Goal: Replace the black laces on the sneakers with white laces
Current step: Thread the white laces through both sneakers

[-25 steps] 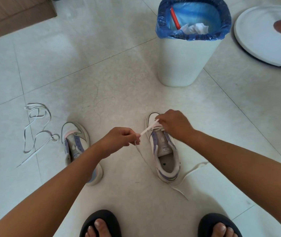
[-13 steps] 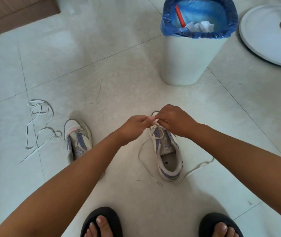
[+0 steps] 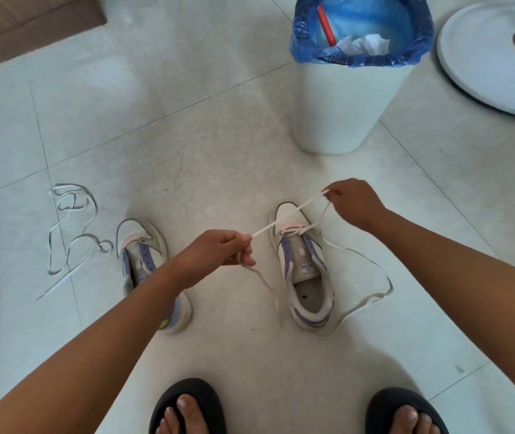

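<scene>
Two white and purple sneakers stand on the tiled floor. The right sneaker (image 3: 304, 267) has a white lace (image 3: 284, 220) through its front eyelets. My left hand (image 3: 218, 253) pinches one strand of that lace, left of the shoe. My right hand (image 3: 355, 203) pinches the other strand beyond the toe, so the lace stretches taut between both hands. Loose lace ends trail on the floor at both sides of the shoe. The left sneaker (image 3: 143, 245) has no lace and is partly hidden under my left forearm. A second white lace (image 3: 71, 233) lies tangled to its left.
A white bin (image 3: 340, 104) with a blue liner stands just beyond the right sneaker. A round white fan base (image 3: 488, 57) lies at the far right. A cardboard box (image 3: 27, 23) sits at the top left. My feet in black slippers (image 3: 187, 405) are at the bottom.
My hands were together over the shoe's toe half a second ago. They have moved apart, left hand toward me and left, right hand away and right, drawing the lace taut.
</scene>
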`<act>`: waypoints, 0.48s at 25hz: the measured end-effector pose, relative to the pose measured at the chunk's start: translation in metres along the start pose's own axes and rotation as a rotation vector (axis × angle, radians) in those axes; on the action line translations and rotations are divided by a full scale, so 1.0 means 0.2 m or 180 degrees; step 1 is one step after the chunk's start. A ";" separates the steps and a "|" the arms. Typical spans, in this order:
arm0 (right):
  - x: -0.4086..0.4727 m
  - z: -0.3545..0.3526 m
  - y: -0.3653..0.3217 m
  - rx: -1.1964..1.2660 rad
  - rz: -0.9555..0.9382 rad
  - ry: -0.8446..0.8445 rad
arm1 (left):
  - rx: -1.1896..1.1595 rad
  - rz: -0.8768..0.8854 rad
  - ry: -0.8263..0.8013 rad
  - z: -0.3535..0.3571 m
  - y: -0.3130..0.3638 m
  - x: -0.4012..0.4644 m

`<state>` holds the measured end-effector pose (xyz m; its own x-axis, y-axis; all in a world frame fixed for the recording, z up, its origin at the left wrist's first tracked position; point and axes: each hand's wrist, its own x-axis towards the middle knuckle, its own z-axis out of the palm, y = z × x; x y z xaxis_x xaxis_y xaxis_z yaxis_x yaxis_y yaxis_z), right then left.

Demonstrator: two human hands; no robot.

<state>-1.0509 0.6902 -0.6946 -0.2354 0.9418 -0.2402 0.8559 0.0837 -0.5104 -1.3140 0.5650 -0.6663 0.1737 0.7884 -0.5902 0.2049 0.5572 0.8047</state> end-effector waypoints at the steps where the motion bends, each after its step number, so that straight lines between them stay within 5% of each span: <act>1: 0.02 -0.02 0.04 -0.0036 0.0289 -0.0087 | -0.0017 -0.0060 0.0079 -0.03 -0.03 -0.03; 4: 0.01 -0.02 -0.01 -0.0755 0.0431 -0.0728 | -0.0103 -0.0119 0.0172 -0.07 -0.05 -0.06; 8: -0.16 0.12 -0.36 -0.0797 -0.1863 -0.0835 | -0.0089 -0.0035 0.0048 -0.02 0.00 -0.02; 12: -0.19 0.18 -0.44 -0.1153 -0.2163 -0.0486 | -0.0029 -0.0022 -0.0084 -0.01 0.01 0.00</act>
<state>-1.1341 0.6346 -0.6705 -0.7995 0.5930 -0.0961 0.5922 0.7513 -0.2913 -1.3154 0.5664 -0.6644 0.1977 0.7774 -0.5971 0.1974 0.5651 0.8011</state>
